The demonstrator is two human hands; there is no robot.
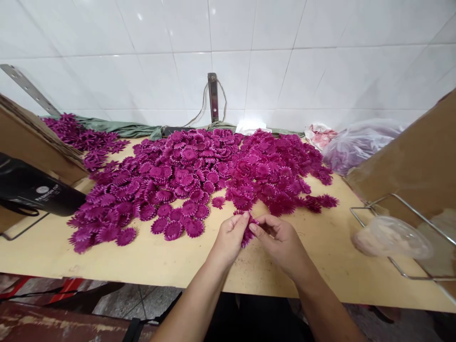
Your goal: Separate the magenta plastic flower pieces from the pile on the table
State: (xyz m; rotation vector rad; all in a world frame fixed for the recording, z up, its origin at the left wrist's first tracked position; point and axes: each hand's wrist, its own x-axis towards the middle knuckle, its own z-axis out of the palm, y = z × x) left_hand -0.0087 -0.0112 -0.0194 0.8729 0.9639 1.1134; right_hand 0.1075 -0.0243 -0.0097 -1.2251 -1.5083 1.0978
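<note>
My left hand [231, 236] and my right hand [278, 237] meet near the front of the table, both closed on a purple artificial flower piece [247, 237]. The thumbs and fingertips of both hands pinch it, and part of it is hidden behind them. Just beyond my hands spreads a large pile of purple flower pieces [185, 166], round with scalloped, paler edges. To its right lies a second heap of flower pieces [270, 166], with looser petals. One single flower piece [218, 202] sits between the heaps and my left hand.
On the left a black bottle [39, 187] leans by a cardboard box [39, 137]. A clear plastic tub [392, 237] and a wire stand [402, 209] are at the right, beside another cardboard box [409, 166]. A plastic bag [359, 145] rests against the tiled wall [270, 76].
</note>
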